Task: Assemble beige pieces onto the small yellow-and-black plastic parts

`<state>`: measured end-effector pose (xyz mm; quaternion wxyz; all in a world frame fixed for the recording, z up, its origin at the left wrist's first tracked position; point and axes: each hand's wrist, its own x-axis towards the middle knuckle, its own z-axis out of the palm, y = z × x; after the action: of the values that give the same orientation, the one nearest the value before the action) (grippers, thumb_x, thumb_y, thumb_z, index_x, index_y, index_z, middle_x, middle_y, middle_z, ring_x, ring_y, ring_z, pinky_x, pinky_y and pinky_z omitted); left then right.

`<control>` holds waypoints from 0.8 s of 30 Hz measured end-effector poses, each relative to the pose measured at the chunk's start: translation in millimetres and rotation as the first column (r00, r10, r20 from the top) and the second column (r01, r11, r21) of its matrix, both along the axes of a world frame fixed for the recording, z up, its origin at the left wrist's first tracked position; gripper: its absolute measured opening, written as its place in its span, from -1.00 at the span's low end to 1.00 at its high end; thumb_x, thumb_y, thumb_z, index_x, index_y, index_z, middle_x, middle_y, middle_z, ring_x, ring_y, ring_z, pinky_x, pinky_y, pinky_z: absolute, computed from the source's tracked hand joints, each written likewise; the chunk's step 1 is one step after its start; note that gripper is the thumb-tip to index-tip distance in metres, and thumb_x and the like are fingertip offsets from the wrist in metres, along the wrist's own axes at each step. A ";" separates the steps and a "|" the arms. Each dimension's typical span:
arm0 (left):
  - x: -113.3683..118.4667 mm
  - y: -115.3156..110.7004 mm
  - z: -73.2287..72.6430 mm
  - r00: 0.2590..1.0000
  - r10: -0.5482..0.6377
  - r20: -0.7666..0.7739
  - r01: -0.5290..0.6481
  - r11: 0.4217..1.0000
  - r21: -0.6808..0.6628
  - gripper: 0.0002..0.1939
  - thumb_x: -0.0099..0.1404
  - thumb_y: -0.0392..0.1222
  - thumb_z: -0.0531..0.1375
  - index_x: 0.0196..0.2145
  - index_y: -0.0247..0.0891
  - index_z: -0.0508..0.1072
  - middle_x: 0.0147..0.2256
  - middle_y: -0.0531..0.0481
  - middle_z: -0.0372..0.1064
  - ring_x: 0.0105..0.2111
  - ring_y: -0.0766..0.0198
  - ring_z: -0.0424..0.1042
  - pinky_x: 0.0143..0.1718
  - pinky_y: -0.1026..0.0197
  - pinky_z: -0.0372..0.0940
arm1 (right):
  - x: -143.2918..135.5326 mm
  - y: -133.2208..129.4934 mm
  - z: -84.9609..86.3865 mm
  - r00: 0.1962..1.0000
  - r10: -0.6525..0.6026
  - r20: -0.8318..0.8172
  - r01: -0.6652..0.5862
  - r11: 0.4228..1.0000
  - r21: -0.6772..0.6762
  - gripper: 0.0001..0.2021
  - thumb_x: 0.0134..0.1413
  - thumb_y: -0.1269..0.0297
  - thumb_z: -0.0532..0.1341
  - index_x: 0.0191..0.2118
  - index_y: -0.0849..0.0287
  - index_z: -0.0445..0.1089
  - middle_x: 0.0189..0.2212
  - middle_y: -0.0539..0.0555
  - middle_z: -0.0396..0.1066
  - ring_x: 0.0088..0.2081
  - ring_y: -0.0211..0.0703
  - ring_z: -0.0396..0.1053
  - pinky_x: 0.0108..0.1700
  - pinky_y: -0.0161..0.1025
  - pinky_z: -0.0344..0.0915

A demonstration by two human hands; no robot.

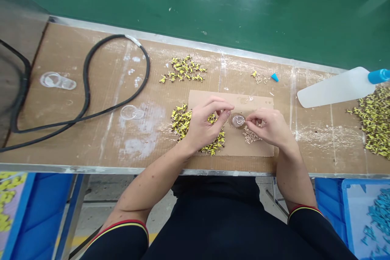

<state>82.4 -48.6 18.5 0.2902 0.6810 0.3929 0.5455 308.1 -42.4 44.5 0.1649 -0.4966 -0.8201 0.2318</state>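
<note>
A small round clear dish (238,120) with shiny liquid-like contents sits on a cardboard sheet (231,148) between my hands. My right hand (269,127) is at the dish's right rim, thumb and fingertips pinched; anything held there is too small to make out. Under those fingers lies a heap of tiny pale pieces (252,135). Left of the dish, my left hand (209,120) hovers with thumb and fingers brought together, and what they may hold cannot be made out. It partly covers a pile of small yellow-and-black parts (180,124).
Beyond the sheet lie more yellow parts (184,69) and a blue cap (274,77). A white squeeze bottle (336,88) lies at right, by a large yellow pile (378,124). A black cable (87,73) loops at left. Blue bins (344,211) stand below the table.
</note>
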 end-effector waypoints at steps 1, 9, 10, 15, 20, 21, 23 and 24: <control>-0.1 -0.1 0.1 1.000 0.003 -0.002 -0.003 1.000 -0.004 -0.93 0.40 -0.30 0.25 -0.19 -0.21 0.55 -0.25 -0.01 0.56 -0.25 0.33 0.55 -0.24 0.26 0.45 | -0.1 -0.1 0.1 1.000 -0.001 0.001 0.001 1.000 -0.001 -0.86 0.12 0.37 0.26 -0.43 0.11 0.54 -0.53 -0.03 0.50 -0.48 -0.24 0.36 -0.34 -0.25 0.21; 1.5 -1.1 -0.3 0.998 -0.023 0.057 0.026 0.998 -0.049 -0.95 0.38 -0.33 0.25 -0.21 -0.24 0.51 -0.28 -0.01 0.53 -0.25 0.32 0.52 -0.23 0.26 0.44 | 0.2 0.1 -0.5 1.000 0.000 -0.019 0.000 1.000 -0.008 -0.87 0.11 0.37 0.27 -0.43 0.12 0.53 -0.55 -0.04 0.48 -0.48 -0.25 0.35 -0.34 -0.25 0.22; 1.8 -1.2 -0.7 0.997 -0.026 0.071 0.030 0.997 -0.065 -0.96 0.38 -0.33 0.26 -0.22 -0.24 0.50 -0.29 -0.01 0.52 -0.25 0.32 0.52 -0.23 0.26 0.44 | 0.3 0.1 0.2 0.999 0.002 -0.037 -0.002 1.000 -0.009 -0.87 0.11 0.37 0.26 -0.44 0.13 0.52 -0.55 -0.04 0.48 -0.48 -0.25 0.35 -0.35 -0.25 0.22; 3.0 -3.7 -1.8 0.973 -0.077 0.217 0.118 0.976 -0.185 -0.96 0.36 -0.27 0.28 -0.23 -0.24 0.48 -0.28 -0.01 0.48 -0.29 0.33 0.55 -0.25 0.28 0.47 | -0.7 -1.7 6.8 0.956 -0.034 -0.292 0.057 0.996 0.073 -0.88 0.09 0.43 0.26 -0.43 0.12 0.49 -0.57 -0.05 0.44 -0.53 -0.29 0.27 -0.43 -0.27 0.20; 5.8 -8.9 0.5 0.952 -0.127 0.277 0.199 0.948 -0.248 -0.90 0.34 -0.20 0.33 -0.24 -0.26 0.51 -0.32 -0.04 0.56 -0.32 0.30 0.59 -0.26 0.26 0.49 | -9.4 -7.3 9.4 0.850 -0.044 -0.524 0.143 0.978 0.151 -0.88 0.07 0.45 0.26 -0.41 0.08 0.46 -0.61 -0.07 0.37 -0.54 -0.27 0.23 -0.48 -0.24 0.19; 6.6 -10.0 1.0 0.954 -0.127 0.273 0.197 0.948 -0.249 -0.90 0.33 -0.19 0.34 -0.25 -0.26 0.53 -0.32 -0.05 0.57 -0.32 0.30 0.59 -0.26 0.26 0.50 | -11.7 -8.6 9.3 0.840 -0.035 -0.541 0.139 0.979 0.152 -0.88 0.07 0.44 0.26 -0.41 0.07 0.45 -0.61 -0.07 0.37 -0.54 -0.26 0.24 -0.48 -0.23 0.20; 8.4 -12.0 1.7 0.956 -0.129 0.262 0.196 0.949 -0.248 -0.90 0.32 -0.20 0.35 -0.25 -0.26 0.56 -0.32 -0.06 0.60 -0.32 0.29 0.60 -0.25 0.25 0.51 | -16.1 -10.9 8.5 0.827 -0.014 -0.562 0.121 0.981 0.153 -0.88 0.07 0.44 0.26 -0.41 0.07 0.44 -0.58 -0.06 0.40 -0.52 -0.25 0.26 -0.47 -0.22 0.23; 9.3 -12.8 1.9 0.957 -0.134 0.257 0.199 0.949 -0.246 -0.92 0.32 -0.21 0.35 -0.25 -0.26 0.57 -0.31 -0.07 0.61 -0.31 0.29 0.60 -0.25 0.25 0.52 | -17.9 -12.0 8.1 0.821 -0.003 -0.571 0.111 0.982 0.154 -0.88 0.07 0.44 0.25 -0.41 0.07 0.44 -0.55 -0.05 0.43 -0.51 -0.24 0.27 -0.46 -0.21 0.25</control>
<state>91.7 -61.3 20.4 0.4701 0.5961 0.3668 0.5377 290.2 -54.3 52.6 0.4523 -0.4125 -0.7360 0.2890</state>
